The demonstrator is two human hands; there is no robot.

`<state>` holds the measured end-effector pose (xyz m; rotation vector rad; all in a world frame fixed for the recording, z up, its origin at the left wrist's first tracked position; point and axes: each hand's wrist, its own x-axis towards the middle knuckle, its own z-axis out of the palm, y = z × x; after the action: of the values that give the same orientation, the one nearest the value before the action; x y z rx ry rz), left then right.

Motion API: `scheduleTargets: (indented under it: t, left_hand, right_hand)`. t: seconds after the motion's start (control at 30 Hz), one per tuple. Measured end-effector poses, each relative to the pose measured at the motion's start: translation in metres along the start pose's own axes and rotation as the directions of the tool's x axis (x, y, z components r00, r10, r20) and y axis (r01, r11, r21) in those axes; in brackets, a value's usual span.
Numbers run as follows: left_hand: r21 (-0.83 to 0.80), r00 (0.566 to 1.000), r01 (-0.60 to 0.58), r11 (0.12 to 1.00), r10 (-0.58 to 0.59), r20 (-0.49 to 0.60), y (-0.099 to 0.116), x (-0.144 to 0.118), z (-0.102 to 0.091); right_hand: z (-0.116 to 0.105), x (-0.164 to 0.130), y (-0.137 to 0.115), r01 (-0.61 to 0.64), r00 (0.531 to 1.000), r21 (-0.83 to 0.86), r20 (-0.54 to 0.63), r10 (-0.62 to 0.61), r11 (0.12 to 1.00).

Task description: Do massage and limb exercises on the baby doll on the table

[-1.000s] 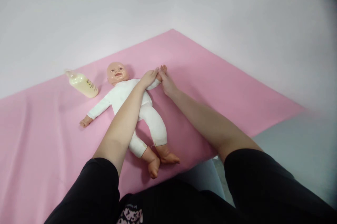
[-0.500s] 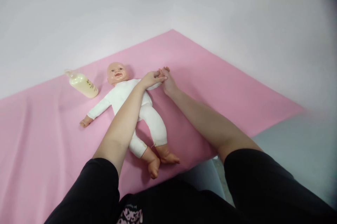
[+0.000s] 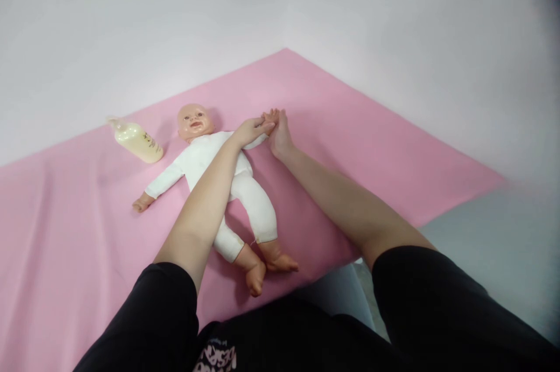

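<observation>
The doll (image 3: pixel 227 176) lies face up mid-sheet (image 3: pixel 371 144) (bare pink all around). Left hand (image 3: pixel 250 130) and right hand (image 3: pixel 279 133) both pinch its far-right arm. A bottle (image 3: pixel 137 141) lies far left, near the sheet's far edge.

the doll (image 3: pixel 227 179) has a glossy, smooth plastic head and feet and a matt white cloth body. it lies on a soft, matt pink cloth (image 3: pixel 79 232). the bottle (image 3: pixel 137 141) at far left looks like smooth, translucent plastic.

pink sheet (image 3: pixel 350 144), doll (image 3: pixel 210 168), bottle (image 3: pixel 137 141)
</observation>
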<state>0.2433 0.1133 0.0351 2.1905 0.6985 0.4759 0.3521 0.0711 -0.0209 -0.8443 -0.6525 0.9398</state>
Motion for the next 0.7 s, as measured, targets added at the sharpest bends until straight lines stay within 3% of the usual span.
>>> scheduleTargets:
  t: [0.13, 0.27, 0.43, 0.7]
  left_hand:
    - [-0.009, 1.000, -0.013, 1.000, 0.013, 0.003, -0.003, 0.000, 0.000]
    - [0.004, 0.999, 0.021, 1.000, -0.021, -0.030, -0.003, 0.001, 0.001]
    - [0.029, 0.995, 0.064, 0.998, -0.062, -0.075, -0.004, 0.004, 0.002]
    - [-0.006, 0.996, 0.029, 1.000, -0.029, -0.081, -0.006, 0.007, 0.000]
  right_hand:
    - [0.004, -0.005, -0.005, -0.080, 0.994, 0.086, -0.067, 0.086, 0.993]
    - [0.007, -0.011, -0.009, -0.103, 0.993, 0.070, -0.059, 0.107, 0.992]
    - [0.005, -0.012, -0.008, -0.058, 0.998, 0.010, 0.001, 0.058, 0.998]
    - [0.003, -0.011, -0.004, -0.045, 0.999, 0.000, 0.031, 0.045, 0.999]
